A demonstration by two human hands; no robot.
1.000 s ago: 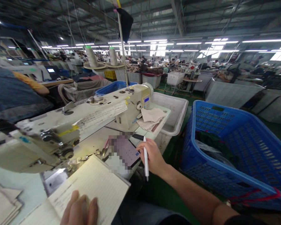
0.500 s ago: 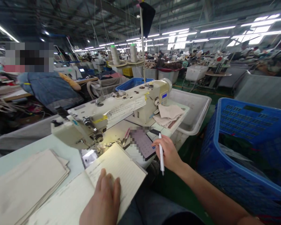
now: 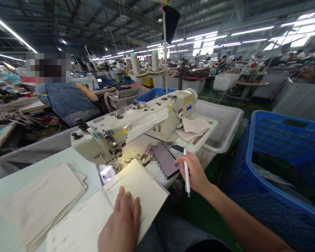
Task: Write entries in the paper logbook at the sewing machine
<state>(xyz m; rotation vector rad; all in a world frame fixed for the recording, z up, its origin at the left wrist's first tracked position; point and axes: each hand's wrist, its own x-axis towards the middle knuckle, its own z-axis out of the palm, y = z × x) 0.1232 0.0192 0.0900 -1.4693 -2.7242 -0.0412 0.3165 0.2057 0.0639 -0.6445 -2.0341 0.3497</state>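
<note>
My left hand [image 3: 123, 222] lies flat on the right-hand page of an open notebook [image 3: 144, 187], its fingers stretched out. The notebook has lined pages with some handwriting near the fold. In my right hand [image 3: 195, 171] a white pen [image 3: 186, 175] is held, pointing downward, while a fingertip reaches the edge of a phone [image 3: 165, 161]. The phone lies on the sewing machine table with a keypad of buttons on its screen, partly blurred out. Beyond the notebook stands a white sewing machine [image 3: 147, 115], its needle area lit.
Beige fabric pieces [image 3: 44, 203] are stacked at the left, and more folded fabric [image 3: 195, 127] lies right of the machine. A blue basket [image 3: 252, 147] stands at the right, a white bin [image 3: 233, 119] behind the table. A co-worker [image 3: 65, 101] sits at the far left.
The whole view has shifted slightly, so things appear a little further right. My left hand stays on the notebook, and my right hand still holds the pen at the phone.
</note>
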